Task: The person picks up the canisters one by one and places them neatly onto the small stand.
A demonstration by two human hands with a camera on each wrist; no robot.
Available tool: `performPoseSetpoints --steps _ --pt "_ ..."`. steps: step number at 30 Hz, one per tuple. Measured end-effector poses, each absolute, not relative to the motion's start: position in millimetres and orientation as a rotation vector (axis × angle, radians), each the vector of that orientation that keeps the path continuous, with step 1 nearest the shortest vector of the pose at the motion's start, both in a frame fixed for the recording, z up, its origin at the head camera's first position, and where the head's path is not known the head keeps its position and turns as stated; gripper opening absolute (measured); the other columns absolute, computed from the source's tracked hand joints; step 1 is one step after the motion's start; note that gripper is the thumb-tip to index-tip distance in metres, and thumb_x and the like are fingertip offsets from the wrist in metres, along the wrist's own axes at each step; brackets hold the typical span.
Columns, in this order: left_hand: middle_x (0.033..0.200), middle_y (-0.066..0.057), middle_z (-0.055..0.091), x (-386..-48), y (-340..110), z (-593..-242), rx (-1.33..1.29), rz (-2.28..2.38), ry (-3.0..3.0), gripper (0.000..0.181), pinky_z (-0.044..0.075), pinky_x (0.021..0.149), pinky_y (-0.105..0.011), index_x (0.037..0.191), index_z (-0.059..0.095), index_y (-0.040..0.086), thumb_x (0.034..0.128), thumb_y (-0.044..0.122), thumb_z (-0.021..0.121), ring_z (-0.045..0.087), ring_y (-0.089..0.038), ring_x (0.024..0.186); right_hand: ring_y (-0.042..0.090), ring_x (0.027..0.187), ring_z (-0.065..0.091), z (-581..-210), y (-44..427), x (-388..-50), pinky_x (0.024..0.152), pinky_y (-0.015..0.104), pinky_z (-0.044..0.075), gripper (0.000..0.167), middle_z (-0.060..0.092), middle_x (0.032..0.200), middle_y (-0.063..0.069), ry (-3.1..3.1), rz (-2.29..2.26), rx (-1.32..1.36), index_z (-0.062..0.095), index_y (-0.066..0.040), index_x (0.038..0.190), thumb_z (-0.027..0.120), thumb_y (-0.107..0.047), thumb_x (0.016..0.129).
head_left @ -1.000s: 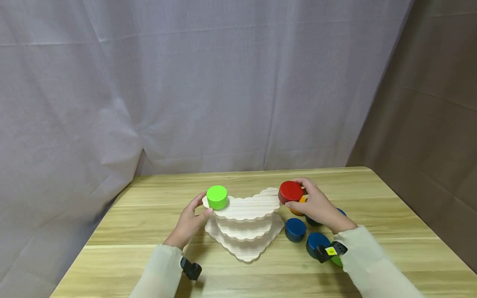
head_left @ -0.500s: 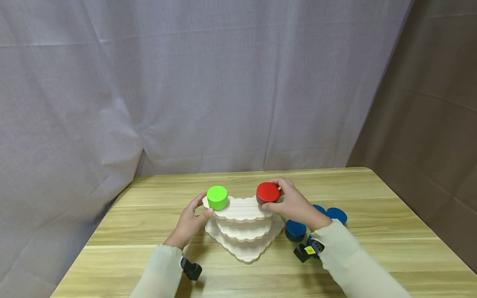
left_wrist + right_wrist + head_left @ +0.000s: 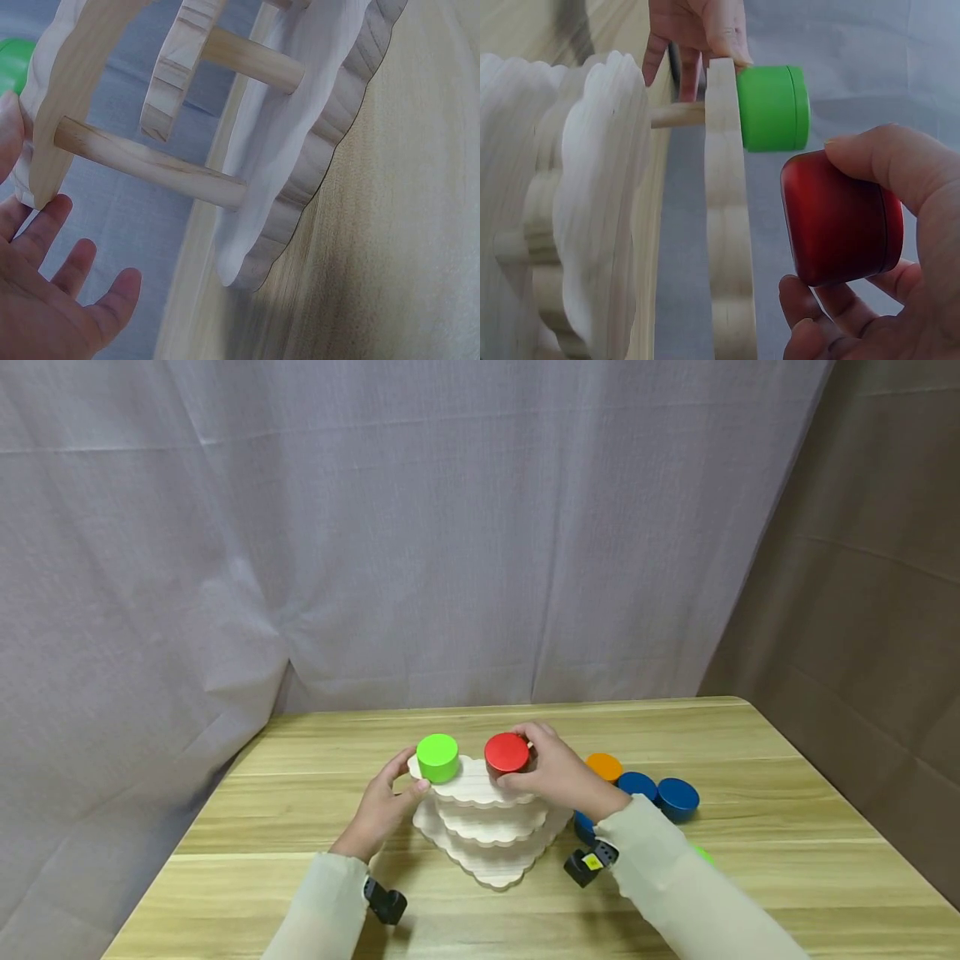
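A pale wooden tiered stand [image 3: 491,818] with scalloped boards has a green round tin [image 3: 437,757] on the left end of its top board. My left hand [image 3: 382,810] grips that end of the board, thumb beside the tin, other fingers spread loosely in the left wrist view. My right hand [image 3: 562,770] holds a red round tin [image 3: 507,752] between thumb and fingers over the board's right part. The right wrist view shows a gap between the red tin [image 3: 840,221] and the top board [image 3: 730,217], and the green tin [image 3: 772,109] touching the board.
Right of the stand lie an orange tin [image 3: 603,767] and several blue tins [image 3: 677,798], partly behind my right arm. A bit of green [image 3: 703,854] shows beside the right sleeve. A grey curtain [image 3: 450,527] hangs behind the wooden table [image 3: 247,827].
My right hand has carried the red tin leftward, from beside the stand's right edge to over the top board. The left hand and green tin have stayed where they were.
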State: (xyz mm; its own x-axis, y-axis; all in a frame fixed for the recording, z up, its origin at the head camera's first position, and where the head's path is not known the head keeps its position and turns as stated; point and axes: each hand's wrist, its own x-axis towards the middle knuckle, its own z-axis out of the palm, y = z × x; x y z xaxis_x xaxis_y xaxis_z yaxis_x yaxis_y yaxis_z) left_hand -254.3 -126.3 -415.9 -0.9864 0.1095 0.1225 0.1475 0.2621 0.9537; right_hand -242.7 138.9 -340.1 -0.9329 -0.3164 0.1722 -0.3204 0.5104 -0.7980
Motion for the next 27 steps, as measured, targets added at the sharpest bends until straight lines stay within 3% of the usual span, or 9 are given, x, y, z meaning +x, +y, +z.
performPoseSetpoints --steps 10,21,27 --pt "0.14 -0.025 0.044 -253.3 -125.7 -416.5 -0.256 -1.871 -2.461 0.064 0.044 0.099 -0.052 0.148 0.038 0.01 0.0913 0.017 0.066 0.043 -0.039 0.128 0.023 0.103 0.054 -342.3 119.1 -244.3 0.092 0.039 0.049 0.056 0.05 0.121 0.012 -2.774 1.396 0.59 0.054 -0.003 0.124 0.08 -0.011 0.076" --pt "0.139 -0.026 0.045 -251.0 -125.6 -414.8 -0.279 -1.875 -2.449 0.062 0.046 0.097 -0.05 0.148 0.038 0.009 0.092 0.015 0.065 0.046 -0.039 0.125 0.021 0.102 0.057 -343.7 106.5 -245.0 0.09 0.037 0.051 0.058 0.056 0.116 0.008 -2.819 1.32 0.583 0.056 -0.004 0.125 0.082 -0.019 0.075" --pt "0.138 -0.026 0.046 -251.1 -125.3 -415.6 -0.285 -1.867 -2.442 0.062 0.047 0.096 -0.049 0.148 0.038 0.008 0.0918 0.014 0.065 0.046 -0.039 0.124 0.023 0.106 0.056 -344.2 106.5 -244.0 0.091 0.038 0.051 0.065 0.056 0.121 0.009 -2.836 1.254 0.577 0.053 -0.003 0.132 0.082 -0.023 0.077"
